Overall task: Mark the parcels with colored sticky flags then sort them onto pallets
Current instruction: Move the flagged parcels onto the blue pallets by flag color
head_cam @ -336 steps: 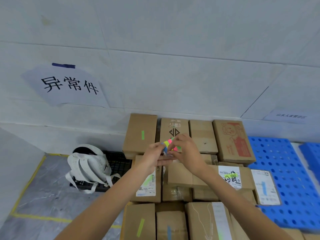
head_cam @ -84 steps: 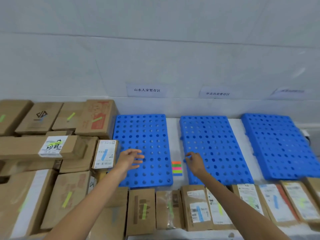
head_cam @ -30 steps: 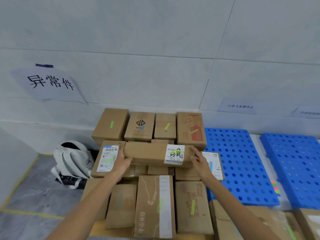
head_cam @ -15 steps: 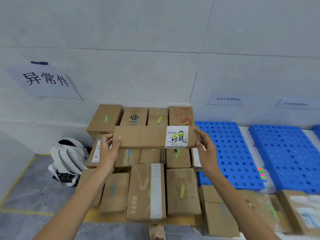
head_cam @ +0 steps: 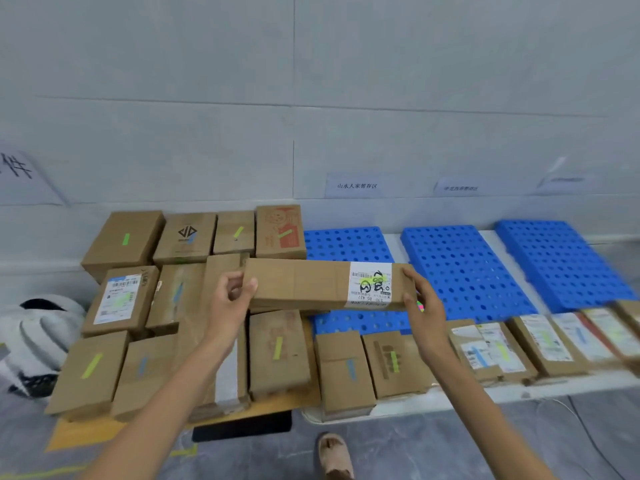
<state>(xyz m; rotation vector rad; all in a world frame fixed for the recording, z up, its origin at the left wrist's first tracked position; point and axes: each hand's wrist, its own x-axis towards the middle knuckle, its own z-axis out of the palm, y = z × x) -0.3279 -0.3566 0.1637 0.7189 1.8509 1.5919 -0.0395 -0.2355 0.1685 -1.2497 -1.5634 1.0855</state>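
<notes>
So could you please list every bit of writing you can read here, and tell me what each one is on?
"山水人家暂存区": first wall sign, above the left blue pallet.
"件": cut-off paper sign at far left.
"D5 A37", upside down: white label on the long box held by the left hand and right hand.
Black logo, no readable words: back-row box.
Second wall sign, third wall sign, other shipping labels: too blurred.

A parcel-sorting depot: labelled cardboard parcels (head_cam: 280, 355) beside blue plastic pallets (head_cam: 464, 268) under paper zone signs (head_cam: 356, 186).
</notes>
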